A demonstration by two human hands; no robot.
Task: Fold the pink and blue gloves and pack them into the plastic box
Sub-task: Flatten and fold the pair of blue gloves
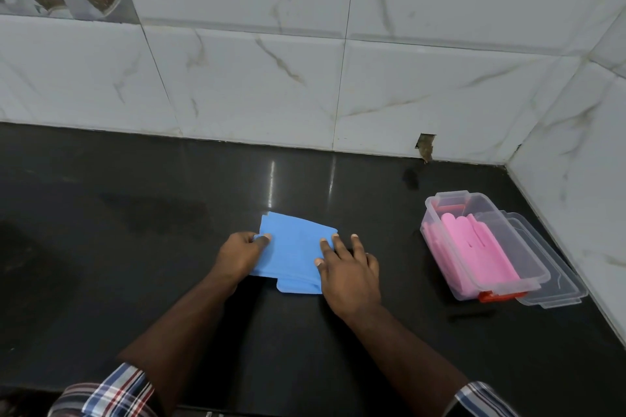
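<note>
- At the centre of the black countertop (pixel 135 281), the left hand (pixel 238 256) pinches the left edge of the folded blue gloves (pixel 293 250), thumb on top, fingers curled beneath.
- Right hand (pixel 350 267) lies flat on the bundle's right side, fingers spread and straight, pressing it down.
- Blue gloves sit in a rough rectangle, flat on the counter, a small tab jutting out at the near edge.
- Well off to the right, the clear plastic box (pixel 528 254) stands open with the pink gloves (pixel 474 247) folded inside.
- Its clear lid (pixel 559 291) lies just beside it, touching the box's right side, near the marble-tiled wall (pixel 338 61).
</note>
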